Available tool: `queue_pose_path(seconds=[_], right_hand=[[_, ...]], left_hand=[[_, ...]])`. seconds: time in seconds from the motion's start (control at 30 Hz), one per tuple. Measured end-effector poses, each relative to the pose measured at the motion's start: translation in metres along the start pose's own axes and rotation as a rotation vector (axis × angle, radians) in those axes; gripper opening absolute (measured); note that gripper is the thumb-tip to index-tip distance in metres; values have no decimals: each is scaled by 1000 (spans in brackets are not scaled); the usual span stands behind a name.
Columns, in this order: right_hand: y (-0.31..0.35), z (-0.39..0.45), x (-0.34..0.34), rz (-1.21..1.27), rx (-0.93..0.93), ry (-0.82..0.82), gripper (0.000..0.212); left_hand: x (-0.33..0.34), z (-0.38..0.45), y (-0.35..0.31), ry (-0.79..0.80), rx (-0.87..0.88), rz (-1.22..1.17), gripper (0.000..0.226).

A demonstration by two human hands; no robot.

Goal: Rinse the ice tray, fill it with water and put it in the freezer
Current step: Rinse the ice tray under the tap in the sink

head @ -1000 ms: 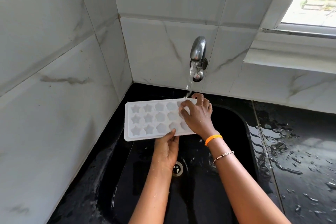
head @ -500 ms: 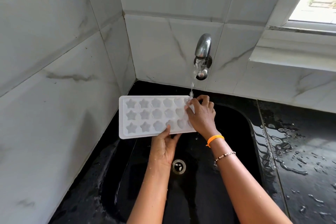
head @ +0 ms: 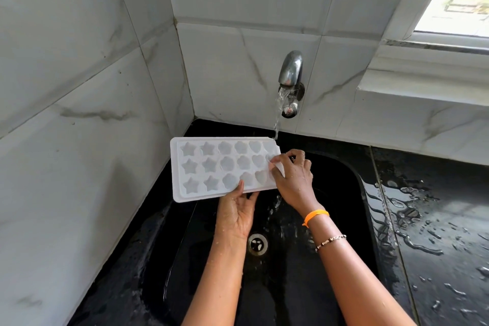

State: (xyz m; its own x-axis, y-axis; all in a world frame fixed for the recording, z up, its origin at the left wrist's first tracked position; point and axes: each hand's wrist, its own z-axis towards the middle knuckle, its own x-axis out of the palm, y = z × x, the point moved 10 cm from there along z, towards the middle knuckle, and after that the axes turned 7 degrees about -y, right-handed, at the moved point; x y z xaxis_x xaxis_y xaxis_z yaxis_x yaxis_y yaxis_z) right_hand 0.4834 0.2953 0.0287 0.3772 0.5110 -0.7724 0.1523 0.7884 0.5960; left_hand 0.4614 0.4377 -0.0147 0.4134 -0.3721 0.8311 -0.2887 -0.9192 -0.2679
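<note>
Head cam: ice tray (head: 211,167) over sink (head: 352,193) – tap (head: 290,71) water hits its far-right corner. L hand (head: 238,210) grips near edge from below; R hand (head: 293,177) pinches right end.

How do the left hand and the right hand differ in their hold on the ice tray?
The left hand grips the ice tray at its near long edge, thumb on top; the right hand holds its right end, fingertips over the cavities. The right hand lies nearer the water stream. Both are wet and touch the tray.

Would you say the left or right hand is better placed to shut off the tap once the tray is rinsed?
Probably the right hand: it rests at the tray's end nearest the tap, while the left hand supports the tray from below.
</note>
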Motion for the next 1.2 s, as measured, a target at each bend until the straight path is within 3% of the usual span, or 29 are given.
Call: queue_pose_path(seconds=[0.07, 0.2, 0.4, 0.73, 0.93, 1.07, 1.2], right_hand=[[2, 2, 1, 11, -19, 32, 31], [5, 7, -12, -1, -16, -56, 25], [32, -5, -17, -54, -219, -117, 28], [20, 2, -26, -237, -164, -150, 28], [36, 3, -32, -295, -324, -218, 27], [41, 4, -28, -334, -378, -180, 26], [32, 7, -27, -279, -265, -166, 23]], left_hand=[[1, -1, 2, -2, -14, 1, 32], [3, 0, 6, 24, -37, -11, 26], [11, 2, 14, 109, -86, -73, 44], [18, 7, 37, 104, -172, -86, 57], [27, 10, 42, 161, -188, -166, 63], [31, 10, 47, 158, -207, -166, 64], [34, 8, 53, 145, -218, -181, 63]])
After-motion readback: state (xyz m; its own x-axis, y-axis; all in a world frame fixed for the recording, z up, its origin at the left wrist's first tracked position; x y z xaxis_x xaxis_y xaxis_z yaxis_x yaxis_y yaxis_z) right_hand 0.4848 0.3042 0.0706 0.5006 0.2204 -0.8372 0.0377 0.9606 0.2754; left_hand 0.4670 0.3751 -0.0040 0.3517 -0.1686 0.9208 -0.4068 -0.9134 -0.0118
